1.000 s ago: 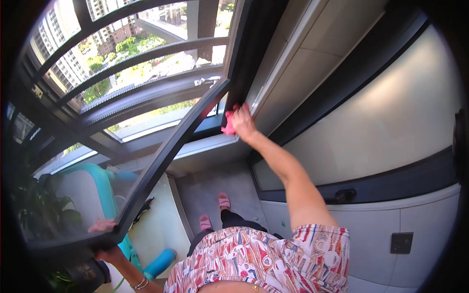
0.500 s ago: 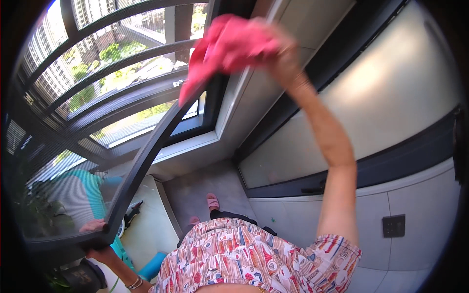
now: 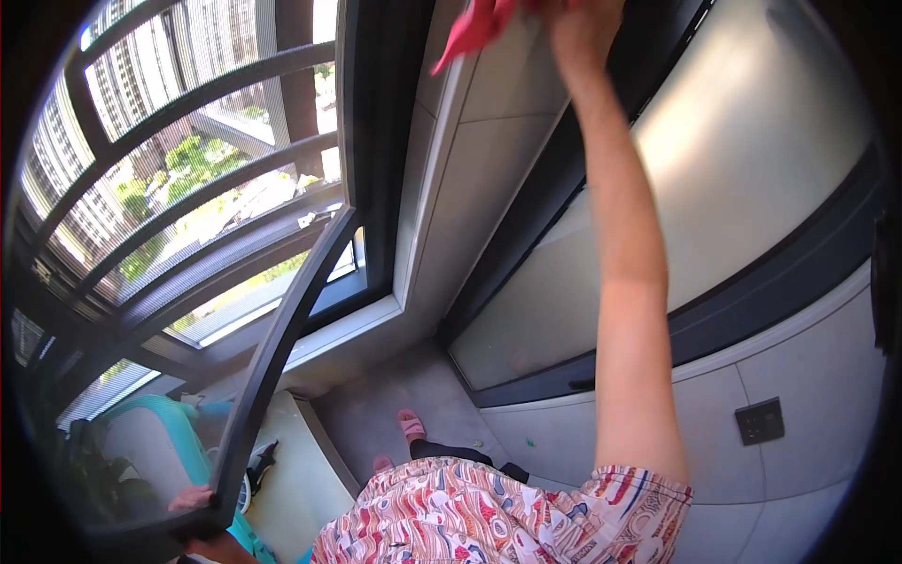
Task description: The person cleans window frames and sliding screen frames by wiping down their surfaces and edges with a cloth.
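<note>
At the lower left, my left hand grips the bottom corner of a dark-framed screen panel; its fingers show on the frame and mesh. The panel stands swung out at an angle from a window. My right arm is stretched far up. At the top edge of the picture, my right hand is closed on a pink cloth, beside the tiled wall by the window. Part of the hand and cloth lies outside the picture.
Below the panel are a pale countertop and a turquoise-rimmed object. A dark-framed frosted panel fills the right, above a wall socket. Dark bars cross the window. My pink slippers stand on grey floor.
My right hand has carried the pink cloth up and to the right, off the panel's upper edge. My left hand stays on the panel's corner, and the view has shifted.
</note>
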Demonstrator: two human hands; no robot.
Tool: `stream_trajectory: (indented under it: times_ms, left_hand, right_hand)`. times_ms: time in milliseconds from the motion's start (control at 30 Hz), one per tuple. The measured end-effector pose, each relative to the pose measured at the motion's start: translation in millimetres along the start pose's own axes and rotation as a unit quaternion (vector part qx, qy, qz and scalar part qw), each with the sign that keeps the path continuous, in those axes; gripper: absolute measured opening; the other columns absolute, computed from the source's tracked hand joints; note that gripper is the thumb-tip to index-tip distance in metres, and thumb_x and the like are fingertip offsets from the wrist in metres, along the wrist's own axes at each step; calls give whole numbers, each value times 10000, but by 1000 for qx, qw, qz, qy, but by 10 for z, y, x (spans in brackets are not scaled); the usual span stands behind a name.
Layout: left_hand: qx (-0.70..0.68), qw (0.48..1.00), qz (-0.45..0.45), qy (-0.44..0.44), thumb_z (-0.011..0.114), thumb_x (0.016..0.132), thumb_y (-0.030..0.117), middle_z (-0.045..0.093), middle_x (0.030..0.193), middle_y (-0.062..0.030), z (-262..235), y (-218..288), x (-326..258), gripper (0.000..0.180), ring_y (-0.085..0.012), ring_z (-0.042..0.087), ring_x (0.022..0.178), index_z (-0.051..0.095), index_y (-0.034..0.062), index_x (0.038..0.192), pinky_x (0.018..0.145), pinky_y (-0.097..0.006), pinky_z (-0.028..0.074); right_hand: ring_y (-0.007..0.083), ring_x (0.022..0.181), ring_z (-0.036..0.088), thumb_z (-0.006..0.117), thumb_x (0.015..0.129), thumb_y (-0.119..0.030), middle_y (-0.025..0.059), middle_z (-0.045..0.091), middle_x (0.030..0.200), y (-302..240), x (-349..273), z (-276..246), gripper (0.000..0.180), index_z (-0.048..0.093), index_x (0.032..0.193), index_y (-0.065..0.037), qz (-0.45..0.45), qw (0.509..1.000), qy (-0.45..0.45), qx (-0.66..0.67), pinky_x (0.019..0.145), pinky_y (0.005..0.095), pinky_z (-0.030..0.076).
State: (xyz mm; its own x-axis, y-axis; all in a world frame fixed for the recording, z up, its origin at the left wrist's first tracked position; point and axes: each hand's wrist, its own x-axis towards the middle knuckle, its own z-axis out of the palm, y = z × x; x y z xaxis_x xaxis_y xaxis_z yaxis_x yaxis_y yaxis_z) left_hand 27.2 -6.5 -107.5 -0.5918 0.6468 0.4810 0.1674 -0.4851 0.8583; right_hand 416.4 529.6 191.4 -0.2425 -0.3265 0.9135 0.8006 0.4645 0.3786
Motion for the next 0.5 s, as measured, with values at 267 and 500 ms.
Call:
stream_trajectory:
  times_ms: [267,500]
  left_hand:
    - [20,1000,-7,-2,465,790,684,531,803,-106,-63,-125,49,671,-229,529,791,461,26,923,809,-376,420]
    - [-5,999,-25,24,483,772,714,519,847,-105,-25,-84,-15,734,-237,531,822,466,16,998,818,-380,416]
  right_hand:
    - [420,1177,372,676,699,-55,223,406,1270,-771,-2784,-896,536,458,1188,-30,222,950,-215,48,992,482,344]
    - [434,1059,446,567,648,-13,225,466,1084,-966,-2858,-766,393,505,1036,1,490,844,-189,108,918,488,387]
